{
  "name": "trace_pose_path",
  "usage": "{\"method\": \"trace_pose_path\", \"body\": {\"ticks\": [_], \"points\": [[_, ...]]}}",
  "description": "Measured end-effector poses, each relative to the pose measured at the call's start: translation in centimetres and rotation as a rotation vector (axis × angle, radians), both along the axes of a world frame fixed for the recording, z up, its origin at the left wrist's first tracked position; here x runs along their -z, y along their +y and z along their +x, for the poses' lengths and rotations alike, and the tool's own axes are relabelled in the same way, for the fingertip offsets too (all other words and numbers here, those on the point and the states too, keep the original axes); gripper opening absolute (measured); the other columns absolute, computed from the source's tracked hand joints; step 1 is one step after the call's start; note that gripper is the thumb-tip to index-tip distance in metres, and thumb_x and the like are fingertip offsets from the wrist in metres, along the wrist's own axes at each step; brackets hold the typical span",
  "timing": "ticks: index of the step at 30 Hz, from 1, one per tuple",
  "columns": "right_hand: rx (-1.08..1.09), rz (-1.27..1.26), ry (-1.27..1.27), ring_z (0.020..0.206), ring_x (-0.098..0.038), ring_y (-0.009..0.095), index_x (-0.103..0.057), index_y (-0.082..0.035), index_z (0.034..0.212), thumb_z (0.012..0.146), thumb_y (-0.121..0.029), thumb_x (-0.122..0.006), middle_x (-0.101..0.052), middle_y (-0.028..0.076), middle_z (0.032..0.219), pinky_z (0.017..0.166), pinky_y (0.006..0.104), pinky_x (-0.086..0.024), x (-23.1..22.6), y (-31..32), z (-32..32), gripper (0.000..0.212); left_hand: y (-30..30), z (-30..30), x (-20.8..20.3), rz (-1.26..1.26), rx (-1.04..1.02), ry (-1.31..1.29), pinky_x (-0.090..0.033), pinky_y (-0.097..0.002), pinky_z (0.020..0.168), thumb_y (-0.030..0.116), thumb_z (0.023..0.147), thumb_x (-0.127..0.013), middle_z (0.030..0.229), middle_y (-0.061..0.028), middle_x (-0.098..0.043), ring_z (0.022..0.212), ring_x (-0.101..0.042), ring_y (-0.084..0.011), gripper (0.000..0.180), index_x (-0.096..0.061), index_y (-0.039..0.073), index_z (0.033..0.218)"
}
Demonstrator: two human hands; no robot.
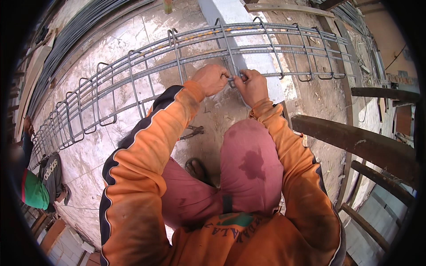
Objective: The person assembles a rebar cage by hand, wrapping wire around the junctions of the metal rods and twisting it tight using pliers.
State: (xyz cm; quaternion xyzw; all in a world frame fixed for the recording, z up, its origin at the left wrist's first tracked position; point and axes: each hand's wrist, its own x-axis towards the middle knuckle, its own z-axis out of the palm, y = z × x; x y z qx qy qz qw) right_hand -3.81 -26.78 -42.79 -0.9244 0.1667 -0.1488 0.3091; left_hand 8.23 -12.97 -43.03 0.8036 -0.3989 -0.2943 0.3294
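A long steel rebar cage [178, 61], made of ribbed bars with bent stirrups around them, stretches across in front of me. My left hand [210, 80] is closed, its fingertips pinched at the near lower bar beside one stirrup [229, 46]. Just right of that same stirrup's lower corner, my right hand [253, 88] is closed too, thumb against forefinger. Whatever is between the fingers of either hand is too small or hidden to make out. Below my left wrist, a pair of pincers [195, 131] with a reddish handle lies on the ground near my foot.
A pale concrete beam or slab [262, 66] passes beneath the cage. Dark timber beams [355, 142] jut in from the right. Bundled long bars [66, 55] lie at the far left. Another person in a green and dark top [35, 191] is at the cage's left end.
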Motion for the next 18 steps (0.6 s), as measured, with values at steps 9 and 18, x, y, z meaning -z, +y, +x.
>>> {"method": "trace_pose_path", "body": {"ticks": [9, 18], "points": [[-0.002, 0.050, 0.032, 0.075, -0.062, 0.034, -0.067, 0.003, 0.097, 0.081, -0.017, -0.068, -0.064, 0.020, 0.079, 0.068, 0.0403, -0.050, -0.6, -0.3, -0.4, 0.026, 0.0, -0.5, -0.7, 0.001, 0.091, 0.026, -0.048, -0.0410, 0.077, 0.028, 0.078, -0.069, 0.092, -0.0211, -0.066, 0.086, -0.063, -0.0351, 0.033, -0.068, 0.000, 0.097], [0.143, 0.542, 0.060, 0.070, -0.059, 0.016, -0.061, 0.001, 0.120, 0.092, -0.010, -0.052, -0.064, 0.011, 0.080, 0.065, 0.0308, -0.048, -2.9, -1.7, -8.3, 0.031, -1.6, -3.2, -1.4, 0.144, -0.048, -0.142, -0.048, -0.0453, 0.077, 0.053, 0.078, -0.066, 0.091, -0.0208, -0.065, 0.089, -0.062, -0.0385, 0.057, -0.064, 0.000, 0.098]]}}
